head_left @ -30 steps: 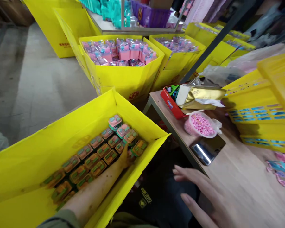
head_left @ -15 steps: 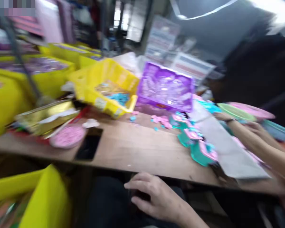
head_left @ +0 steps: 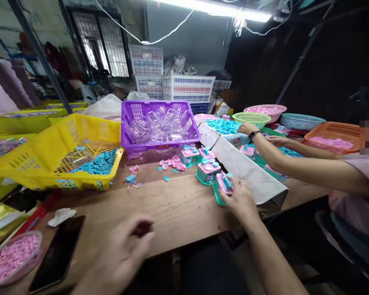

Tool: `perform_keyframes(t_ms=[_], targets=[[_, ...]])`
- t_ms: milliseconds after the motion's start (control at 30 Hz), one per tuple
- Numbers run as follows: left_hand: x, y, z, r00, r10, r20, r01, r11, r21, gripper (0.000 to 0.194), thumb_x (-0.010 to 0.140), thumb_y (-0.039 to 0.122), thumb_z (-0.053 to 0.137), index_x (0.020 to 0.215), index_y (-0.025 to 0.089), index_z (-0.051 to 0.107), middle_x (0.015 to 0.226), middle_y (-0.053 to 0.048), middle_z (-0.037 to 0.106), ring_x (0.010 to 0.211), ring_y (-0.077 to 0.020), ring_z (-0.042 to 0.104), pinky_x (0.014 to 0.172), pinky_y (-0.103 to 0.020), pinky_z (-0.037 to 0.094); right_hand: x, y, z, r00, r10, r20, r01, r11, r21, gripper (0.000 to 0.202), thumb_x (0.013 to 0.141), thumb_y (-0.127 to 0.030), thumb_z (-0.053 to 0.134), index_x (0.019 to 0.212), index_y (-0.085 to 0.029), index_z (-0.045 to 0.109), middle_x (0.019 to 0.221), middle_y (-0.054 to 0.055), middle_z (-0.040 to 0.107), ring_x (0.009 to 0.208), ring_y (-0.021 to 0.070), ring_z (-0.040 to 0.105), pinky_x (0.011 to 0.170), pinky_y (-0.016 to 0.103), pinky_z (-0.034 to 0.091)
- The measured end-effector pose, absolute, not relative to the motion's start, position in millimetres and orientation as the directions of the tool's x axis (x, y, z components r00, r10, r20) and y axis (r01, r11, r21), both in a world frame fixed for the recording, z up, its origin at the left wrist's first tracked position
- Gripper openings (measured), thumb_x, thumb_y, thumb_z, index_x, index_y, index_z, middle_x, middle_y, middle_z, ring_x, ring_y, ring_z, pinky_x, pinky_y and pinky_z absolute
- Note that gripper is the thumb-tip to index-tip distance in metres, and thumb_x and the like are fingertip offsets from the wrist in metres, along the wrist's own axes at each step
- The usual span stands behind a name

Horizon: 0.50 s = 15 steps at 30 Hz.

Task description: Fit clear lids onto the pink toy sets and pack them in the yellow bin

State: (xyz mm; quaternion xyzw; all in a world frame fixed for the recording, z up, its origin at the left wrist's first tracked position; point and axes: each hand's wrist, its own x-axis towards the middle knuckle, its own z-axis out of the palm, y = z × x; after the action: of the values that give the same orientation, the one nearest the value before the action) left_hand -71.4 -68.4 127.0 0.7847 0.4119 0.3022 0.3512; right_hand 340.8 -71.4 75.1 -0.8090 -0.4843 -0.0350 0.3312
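Note:
My right hand [head_left: 240, 201] is closed around the nearest small toy [head_left: 219, 192], which has a teal base and a pink top with blue parts. The toy stands at the table's front right, its right side hidden by my fingers. Similar teal-and-pink toys [head_left: 207, 174] stand just behind it in a loose cluster. My left hand [head_left: 126, 250] is blurred over the front of the table, fingers curved and thumb apart, with nothing visible in it. Loose pink pieces [head_left: 174, 163] and a small blue part [head_left: 130, 179] lie farther back.
A yellow crate [head_left: 49, 172] holds blue pieces; a purple crate [head_left: 160, 145] holds clear plastic parts. A phone [head_left: 60, 252] and a bowl of pink pieces [head_left: 14, 258] are at left. A white cardboard divider [head_left: 246, 164] runs along the right, with a co-worker's arms [head_left: 307, 168] beyond it.
My view has swung to the right. My right hand has gone from over my lap to the nearest toy and taken hold of it. My left hand has come into view.

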Motion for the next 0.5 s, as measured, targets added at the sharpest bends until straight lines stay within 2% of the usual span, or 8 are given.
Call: perform_keyframes(t_ms=[33, 67, 133, 167, 233, 300, 400, 500], targets=[[-42, -60, 118, 0.528, 0.841, 0.12, 0.421, -0.381, 0.823, 0.041, 0.106, 0.06, 0.063, 0.133, 0.03, 0.074, 0.125, -0.009, 0.079, 0.115, -0.0339, 0.077, 0.104, -0.05, 0.067, 333, -81, 69, 0.496, 0.777, 0.389, 0.815, -0.262, -0.517, 0.063, 0.091, -0.046, 0.072, 0.148, -0.02, 0.069, 0.13, 0.017, 0.069, 0.119, 0.0383, 0.073, 0.112, 0.056, 0.059], [-13, -52, 107, 0.595, 0.801, 0.063, 0.403, -0.365, 0.84, 0.057, 0.1, 0.058, 0.071, 0.147, 0.026, 0.067, 0.138, -0.014, 0.075, 0.128, -0.0381, 0.073, 0.115, -0.057, 0.062, 322, -92, 63, 0.462, 0.786, 0.41, 0.82, -0.202, -0.535, 0.062, 0.092, -0.05, 0.072, 0.147, -0.022, 0.07, 0.129, 0.015, 0.069, 0.117, 0.0374, 0.074, 0.11, 0.055, 0.061], [36, -34, 82, 0.654, 0.756, 0.031, 0.398, -0.379, 0.835, 0.12, 0.066, 0.052, 0.1, 0.167, 0.016, 0.047, 0.166, -0.025, 0.055, 0.157, -0.0509, 0.051, 0.134, -0.069, 0.042, 296, -110, 52, 0.374, 0.817, 0.438, 0.814, -0.063, -0.577, 0.058, 0.096, -0.053, 0.072, 0.148, -0.027, 0.07, 0.135, 0.014, 0.07, 0.116, 0.0341, 0.077, 0.103, 0.049, 0.066], [50, -25, 69, 0.667, 0.744, 0.036, 0.393, -0.392, 0.832, 0.135, 0.054, 0.05, 0.107, 0.168, 0.014, 0.044, 0.169, -0.027, 0.051, 0.162, -0.0542, 0.043, 0.137, -0.072, 0.033, 282, -116, 49, 0.297, 0.837, 0.459, 0.814, 0.029, -0.58, 0.058, 0.095, -0.051, 0.075, 0.148, -0.029, 0.071, 0.138, 0.014, 0.071, 0.117, 0.0343, 0.078, 0.102, 0.048, 0.067], [54, -10, 48, 0.655, 0.75, 0.093, 0.317, -0.384, 0.867, 0.136, 0.053, 0.045, 0.107, 0.169, 0.018, 0.042, 0.166, -0.025, 0.054, 0.158, -0.0505, 0.049, 0.137, -0.069, 0.035, 256, -119, 52, 0.033, 0.891, 0.453, 0.775, 0.263, -0.575, 0.069, 0.093, -0.045, 0.08, 0.159, -0.031, 0.065, 0.153, 0.014, 0.068, 0.132, 0.0356, 0.076, 0.108, 0.047, 0.067], [27, -1, 33, 0.608, 0.785, 0.124, 0.216, -0.313, 0.925, 0.132, 0.065, 0.044, 0.102, 0.174, 0.024, 0.03, 0.161, -0.02, 0.059, 0.147, -0.0418, 0.063, 0.132, -0.063, 0.046, 239, -103, 70, -0.155, 0.891, 0.427, 0.699, 0.405, -0.589, 0.069, 0.098, -0.04, 0.078, 0.164, -0.033, 0.06, 0.154, 0.013, 0.071, 0.134, 0.0333, 0.076, 0.108, 0.045, 0.067], [-36, 5, 15, 0.521, 0.851, 0.068, 0.19, -0.194, 0.962, 0.147, 0.073, 0.043, 0.099, 0.18, 0.032, -0.001, 0.169, -0.019, 0.054, 0.151, -0.0394, 0.062, 0.133, -0.063, 0.045, 225, -35, 115, -0.194, 0.872, 0.448, 0.683, 0.448, -0.576, 0.04, 0.108, -0.037, 0.067, 0.147, -0.03, 0.07, 0.127, 0.009, 0.082, 0.113, 0.0284, 0.082, 0.1, 0.044, 0.068], [-80, 7, -1, 0.414, 0.909, 0.058, 0.271, -0.184, 0.945, 0.154, 0.07, 0.039, 0.102, 0.179, 0.042, -0.006, 0.18, -0.015, 0.043, 0.165, -0.0441, 0.046, 0.139, -0.068, 0.034, 212, 71, 156, -0.185, 0.788, 0.588, 0.706, 0.522, -0.478, 0.024, 0.107, -0.032, 0.068, 0.128, -0.025, 0.078, 0.125, 0.011, 0.08, 0.117, 0.0297, 0.076, 0.11, 0.051, 0.061]])
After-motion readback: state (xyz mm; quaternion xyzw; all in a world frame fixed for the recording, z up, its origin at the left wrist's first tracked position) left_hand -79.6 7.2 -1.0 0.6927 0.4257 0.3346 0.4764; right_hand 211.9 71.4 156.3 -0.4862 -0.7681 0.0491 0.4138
